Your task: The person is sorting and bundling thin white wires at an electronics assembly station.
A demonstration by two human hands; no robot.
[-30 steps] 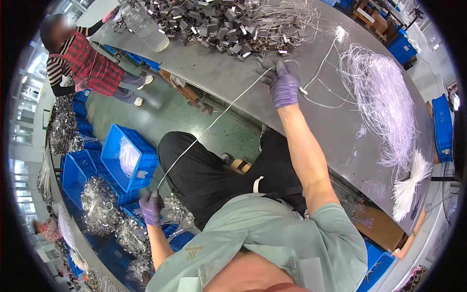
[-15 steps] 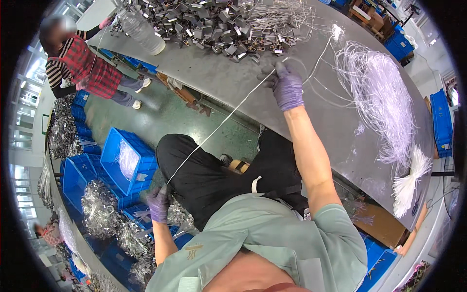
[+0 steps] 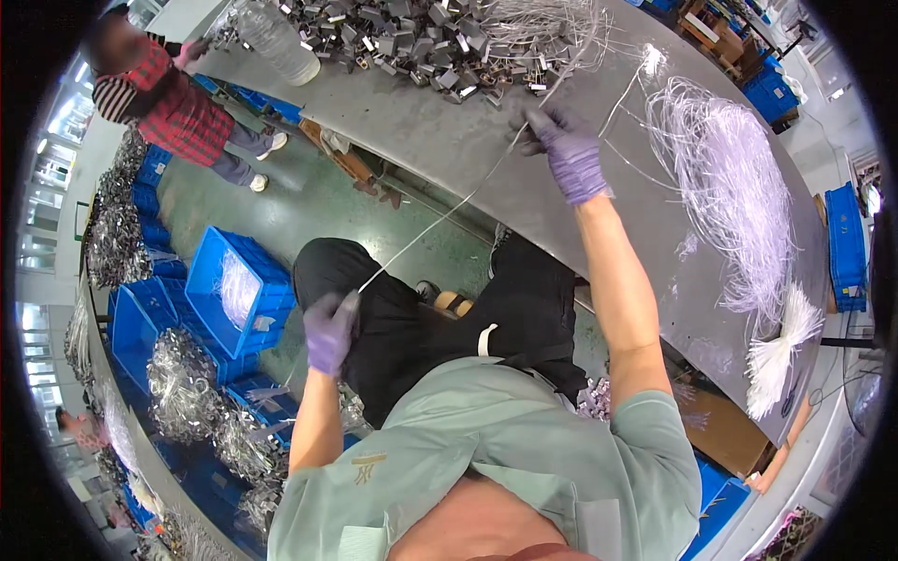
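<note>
A thin whitish cord runs slantwise across my lap, slightly slack. Its lower part is pinched in my purple-gloved left hand, held over my left thigh. My right hand, also in a purple glove, grips the cord above the grey table. Beyond the right fingers a strand carries on toward the pile of small dark metal blocks. Right of that hand lies a loose bundle of clear strands, and below it a tied bundle of white strands.
A clear plastic bottle stands near the table's left edge. Blue crates are at my left, by bundles of shiny strips. A co-worker in a red checked apron stands at the far left. A cardboard box is under the table.
My left hand has moved up and to the right, nearer the right hand. The right hand has shifted slightly right. The cord, taut before, now sags a little.
</note>
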